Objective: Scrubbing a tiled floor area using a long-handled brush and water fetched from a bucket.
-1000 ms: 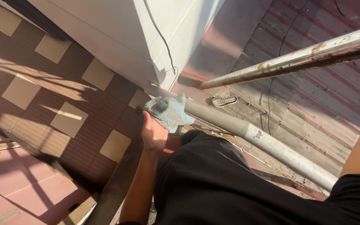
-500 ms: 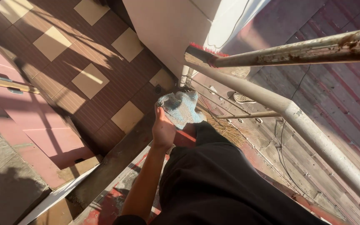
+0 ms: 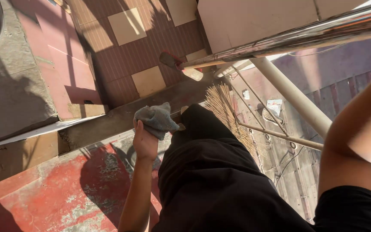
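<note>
Grey cloth [image 3: 156,119] — left hand [image 3: 144,144] (bunched)

A straw broom [image 3: 228,111] leans by a metal railing [image 3: 305,36]; brown-and-cream tiles [image 3: 138,51] lie below.

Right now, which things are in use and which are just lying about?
In hand:
- left hand, grip shut on grey cloth

Lying about:
- straw broom by the metal railing
- sandal below
- dustpan on the tiles
</note>
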